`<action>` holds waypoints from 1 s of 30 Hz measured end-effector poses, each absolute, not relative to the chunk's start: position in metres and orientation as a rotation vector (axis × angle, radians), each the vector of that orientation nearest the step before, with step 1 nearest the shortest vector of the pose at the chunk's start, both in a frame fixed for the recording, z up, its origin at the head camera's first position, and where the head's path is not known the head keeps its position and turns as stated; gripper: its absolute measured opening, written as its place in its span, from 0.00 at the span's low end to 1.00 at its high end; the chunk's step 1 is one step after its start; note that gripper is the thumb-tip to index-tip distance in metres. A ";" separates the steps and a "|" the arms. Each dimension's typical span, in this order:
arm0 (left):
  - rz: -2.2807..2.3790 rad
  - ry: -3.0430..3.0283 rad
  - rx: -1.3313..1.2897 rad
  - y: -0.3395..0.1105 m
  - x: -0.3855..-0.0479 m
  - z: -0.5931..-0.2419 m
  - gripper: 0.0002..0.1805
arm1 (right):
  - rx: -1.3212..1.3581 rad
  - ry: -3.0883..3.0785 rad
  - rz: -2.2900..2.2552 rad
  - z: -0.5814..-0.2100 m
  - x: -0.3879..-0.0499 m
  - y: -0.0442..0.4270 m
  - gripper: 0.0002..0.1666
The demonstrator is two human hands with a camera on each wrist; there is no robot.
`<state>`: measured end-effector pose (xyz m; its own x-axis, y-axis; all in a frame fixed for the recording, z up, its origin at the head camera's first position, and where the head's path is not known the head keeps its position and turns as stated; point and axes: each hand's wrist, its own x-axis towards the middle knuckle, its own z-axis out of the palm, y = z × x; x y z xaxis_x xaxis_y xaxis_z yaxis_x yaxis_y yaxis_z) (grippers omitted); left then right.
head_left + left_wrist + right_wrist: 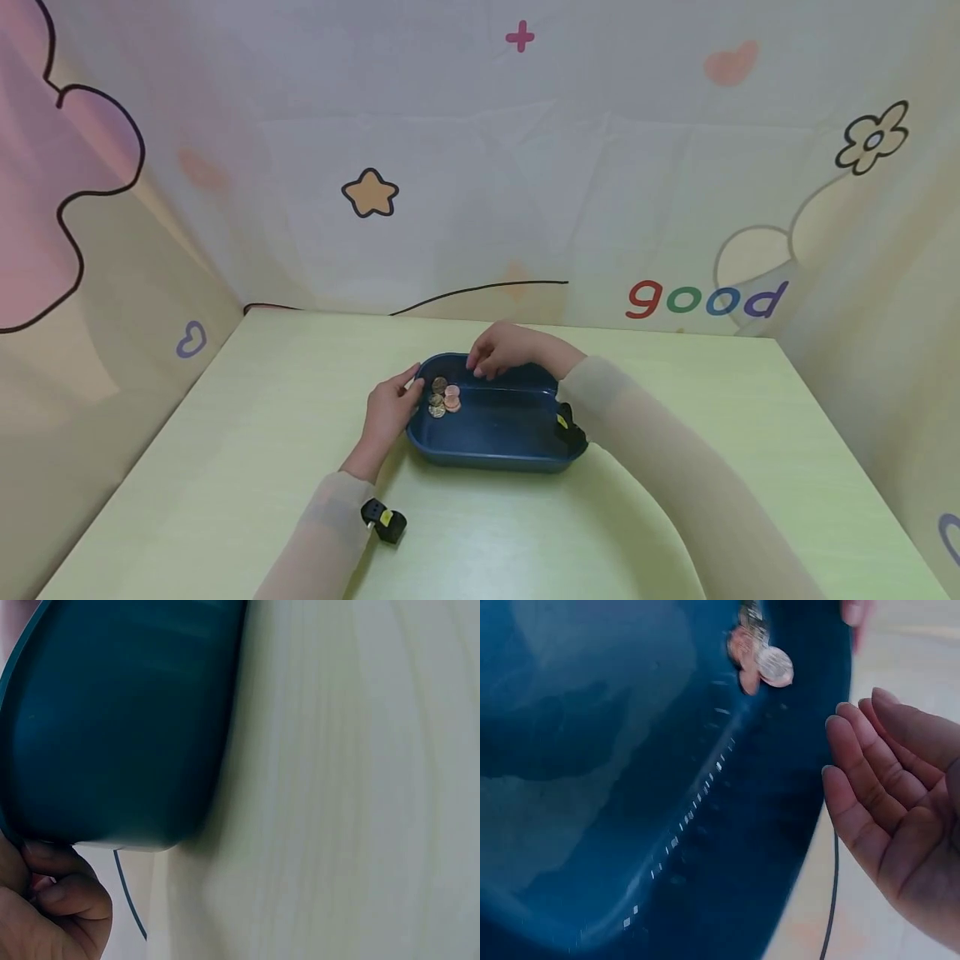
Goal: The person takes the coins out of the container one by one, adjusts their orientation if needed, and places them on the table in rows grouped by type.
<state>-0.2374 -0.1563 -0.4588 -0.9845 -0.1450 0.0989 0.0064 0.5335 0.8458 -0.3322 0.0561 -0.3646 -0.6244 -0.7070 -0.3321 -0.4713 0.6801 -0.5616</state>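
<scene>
A dark blue rounded tray (495,427) sits on the table. Several coins (444,398), some coppery and some silvery or brassy, lie clustered inside its left end. My left hand (390,408) grips the left end by the rim; in the left wrist view its curled fingers (75,896) are against the tray's edge. Over the far rim hovers my right hand (510,348), fingers loosely bent. The right wrist view shows that palm bare and the fingertips (832,776) beside the rim, with the coins (774,666) inside, partly blurred.
The pale wooden table (262,433) extends on all sides of the tray. Behind it hangs a printed cloth (465,233). A small black device (384,521) is on the left wrist, and another black device (570,427) hangs by the right sleeve over the tray's right end.
</scene>
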 end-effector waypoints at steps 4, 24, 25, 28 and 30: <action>-1.444 -2.610 0.117 -0.156 -0.237 -0.459 0.22 | -0.910 2.348 -0.548 -0.375 -0.331 0.042 0.17; -1.440 -2.632 0.152 -0.157 -0.236 -0.457 0.23 | -0.910 2.382 -0.399 -0.412 -0.327 0.012 0.16; -1.439 -2.633 0.151 -0.157 -0.236 -0.457 0.23 | -0.911 2.382 -0.404 -0.414 -0.327 0.011 0.16; -1.447 -2.637 0.151 -0.156 -0.237 -0.456 0.23 | -0.903 2.386 -0.420 -0.418 -0.328 0.011 0.16; -1.448 -2.640 0.153 -0.156 -0.237 -0.456 0.23 | -0.906 2.391 -0.436 -0.420 -0.328 0.010 0.16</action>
